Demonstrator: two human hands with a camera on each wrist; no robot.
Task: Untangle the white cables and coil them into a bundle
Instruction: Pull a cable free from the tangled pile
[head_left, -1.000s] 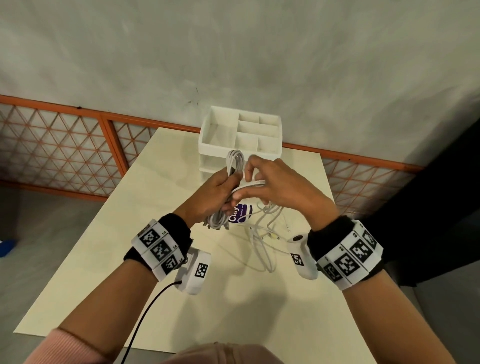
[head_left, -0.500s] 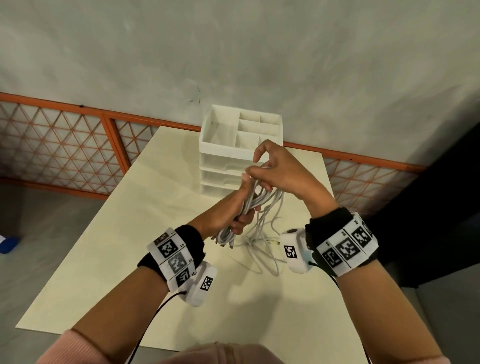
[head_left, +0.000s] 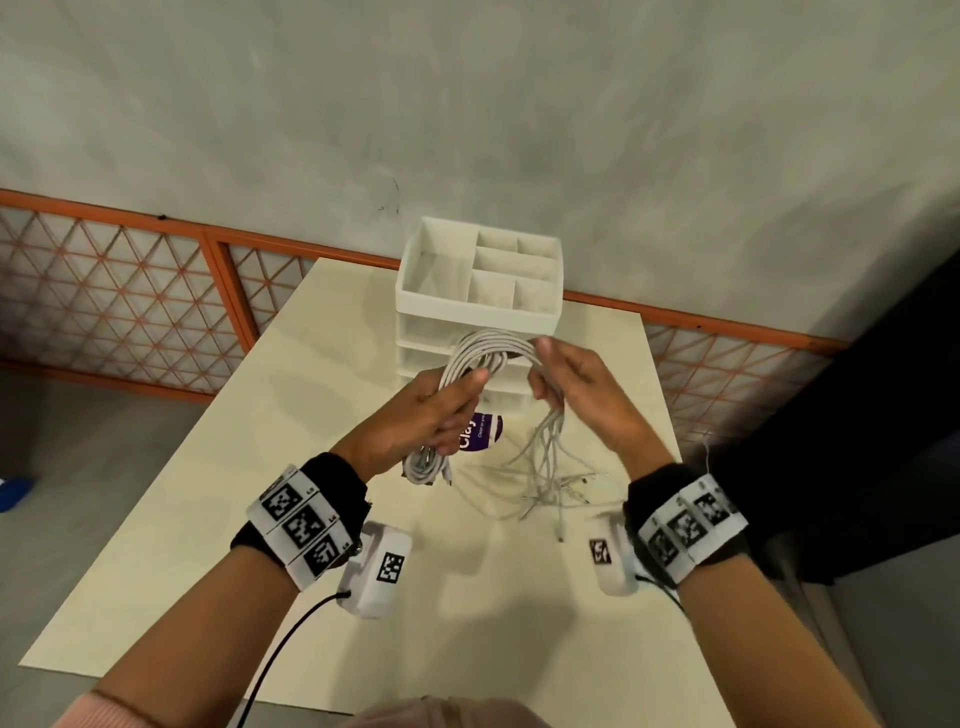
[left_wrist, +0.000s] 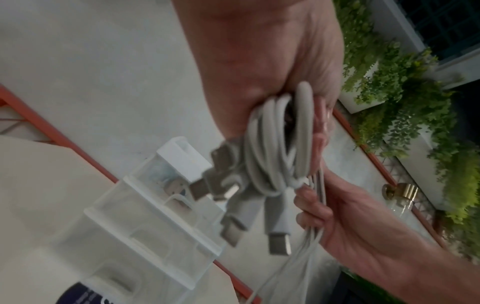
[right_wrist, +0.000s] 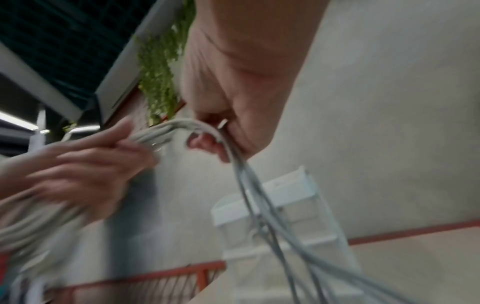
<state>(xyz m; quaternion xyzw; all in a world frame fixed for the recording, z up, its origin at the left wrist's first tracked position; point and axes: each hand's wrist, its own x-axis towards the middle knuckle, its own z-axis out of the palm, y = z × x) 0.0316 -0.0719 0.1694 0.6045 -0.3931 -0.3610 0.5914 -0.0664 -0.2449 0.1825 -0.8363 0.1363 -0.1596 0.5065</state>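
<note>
Several white cables (head_left: 488, 351) arch between my two hands above the table (head_left: 208, 519). My left hand (head_left: 441, 410) grips the coiled part of the bundle; in the left wrist view the loops (left_wrist: 275, 144) and several plug ends (left_wrist: 233, 205) hang below its fingers. My right hand (head_left: 558, 384) holds the other side of the arch, fingers curled round the strands (right_wrist: 221, 131). From it the loose cable tails (head_left: 550, 478) hang down and spread over the table.
A white drawer organiser (head_left: 480, 291) with open top compartments stands just behind the hands. A purple labelled object (head_left: 480, 434) lies under the left hand. An orange lattice railing (head_left: 130, 291) and a grey wall run behind the table.
The hands were close together over the bundle; the right hand has moved right and drawn a wide arch of cable between them. The loose tails now hang from the right hand.
</note>
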